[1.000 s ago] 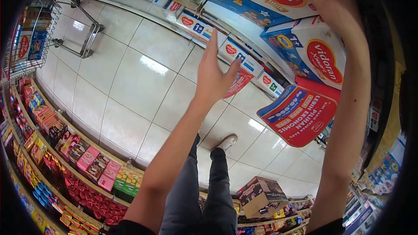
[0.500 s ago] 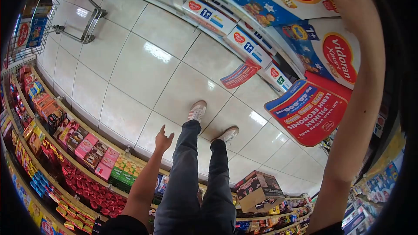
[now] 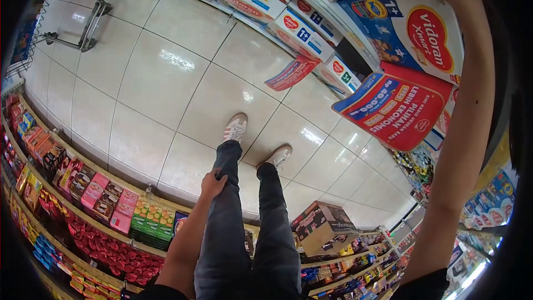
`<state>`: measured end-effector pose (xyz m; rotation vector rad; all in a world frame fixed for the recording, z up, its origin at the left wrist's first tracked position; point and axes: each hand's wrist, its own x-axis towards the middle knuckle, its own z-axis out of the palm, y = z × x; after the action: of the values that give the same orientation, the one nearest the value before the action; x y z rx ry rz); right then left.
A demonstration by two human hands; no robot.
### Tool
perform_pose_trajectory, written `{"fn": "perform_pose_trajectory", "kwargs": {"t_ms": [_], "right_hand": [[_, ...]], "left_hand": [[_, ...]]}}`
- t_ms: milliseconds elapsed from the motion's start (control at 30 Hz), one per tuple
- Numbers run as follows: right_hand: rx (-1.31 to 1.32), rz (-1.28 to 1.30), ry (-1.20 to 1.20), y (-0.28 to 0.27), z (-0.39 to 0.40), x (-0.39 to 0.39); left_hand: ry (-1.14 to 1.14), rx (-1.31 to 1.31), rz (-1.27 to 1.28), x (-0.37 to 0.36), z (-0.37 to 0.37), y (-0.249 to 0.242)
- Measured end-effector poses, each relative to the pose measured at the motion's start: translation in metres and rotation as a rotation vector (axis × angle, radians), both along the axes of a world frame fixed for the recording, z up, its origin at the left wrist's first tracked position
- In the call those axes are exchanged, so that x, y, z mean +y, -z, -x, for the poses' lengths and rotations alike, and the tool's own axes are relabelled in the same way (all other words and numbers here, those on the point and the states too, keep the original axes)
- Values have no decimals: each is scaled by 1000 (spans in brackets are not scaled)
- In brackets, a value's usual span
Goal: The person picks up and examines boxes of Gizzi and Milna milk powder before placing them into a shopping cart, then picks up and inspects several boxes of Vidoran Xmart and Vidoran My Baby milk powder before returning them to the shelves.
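Note:
My left hand is low in front of the left trouser leg, overlapping it. Its thumb and forefinger stand a little apart, with dark cloth showing between them; nothing held is visible. On the right side my bare right forearm reaches up past large Vidoran Xmart milk cartons. The hand at its end lies beyond the top edge, so its fingers are hidden. A red and blue promotional sign hangs beside this forearm.
Snack shelves curve along the left and bottom. Smaller milk boxes line a low shelf, with a red tag sticking out over the tiled floor. A wheeled metal frame stands upper left; an open carton sits lower right.
My left hand has drawn back from over the floor to the trouser leg, its fingers less stretched. The right hand has slipped out of the top. The whole view has shifted slightly.

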<state>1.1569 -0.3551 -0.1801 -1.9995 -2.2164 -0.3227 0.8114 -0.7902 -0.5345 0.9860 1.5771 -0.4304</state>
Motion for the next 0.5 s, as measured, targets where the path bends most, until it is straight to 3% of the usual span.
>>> {"fn": "perform_pose_trajectory", "kwargs": {"t_ms": [100, 300, 367, 433, 500], "right_hand": [[-15, -85, -26, 10, -8, 1], [117, 140, 82, -13, 2, 0], [79, 58, -131, -5, -16, 7], [-54, -397, -105, 17, -3, -21], [83, -434, -111, 49, 37, -82]], "left_hand": [[13, -9, -21, -15, -3, 5], [-70, -86, -41, -36, 12, 14], [-99, -109, -16, -38, 15, 19], [-90, -107, -15, -37, 14, 17], [-98, -105, 23, -39, 16, 18]]}}
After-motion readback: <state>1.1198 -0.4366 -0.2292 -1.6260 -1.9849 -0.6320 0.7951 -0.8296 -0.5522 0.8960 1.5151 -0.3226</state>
